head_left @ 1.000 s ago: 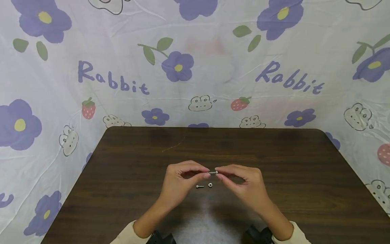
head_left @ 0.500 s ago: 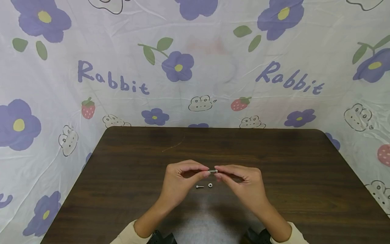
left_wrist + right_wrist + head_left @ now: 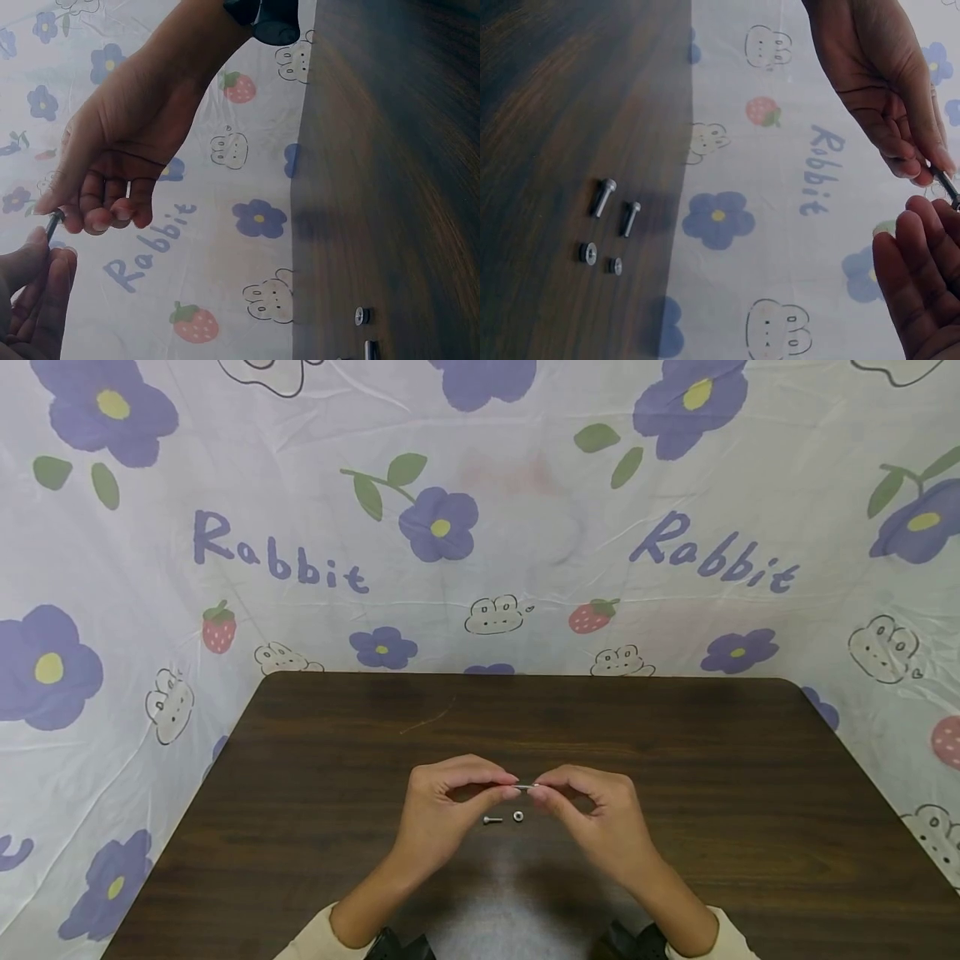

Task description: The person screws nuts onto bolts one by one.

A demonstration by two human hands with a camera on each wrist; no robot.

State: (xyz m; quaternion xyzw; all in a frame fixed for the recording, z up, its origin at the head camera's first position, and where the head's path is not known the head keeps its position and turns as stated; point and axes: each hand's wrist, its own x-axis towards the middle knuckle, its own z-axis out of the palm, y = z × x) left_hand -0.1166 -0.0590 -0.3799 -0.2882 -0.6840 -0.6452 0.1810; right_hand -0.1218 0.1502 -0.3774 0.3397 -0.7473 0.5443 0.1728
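Over the middle of the table, my two hands hold a small metal bolt (image 3: pixel 523 787) sideways between their fingertips. My left hand (image 3: pixel 442 806) pinches its shaft with thumb and forefinger. The thumb and forefinger of my right hand (image 3: pixel 603 806) pinch the other end, mostly covering it. There the left wrist view shows a wider round piece (image 3: pixel 58 215); I cannot tell if it is a nut or the bolt's head. Below the hands, a loose bolt (image 3: pixel 492 820) and a nut (image 3: pixel 518 817) lie on the table.
The right wrist view shows two bolts, a nearer bolt (image 3: pixel 604 198) and a farther bolt (image 3: pixel 632 219), beside a nearer nut (image 3: pixel 589 253) and a farther nut (image 3: pixel 615 266). The dark wooden table (image 3: pixel 337 760) ends at a patterned cloth (image 3: pixel 555 543).
My right hand has shifted slightly left, and its fingertips now cover the bolt's end that showed before. My left hand stays nearly still; the loose bolt and nut lie as before.
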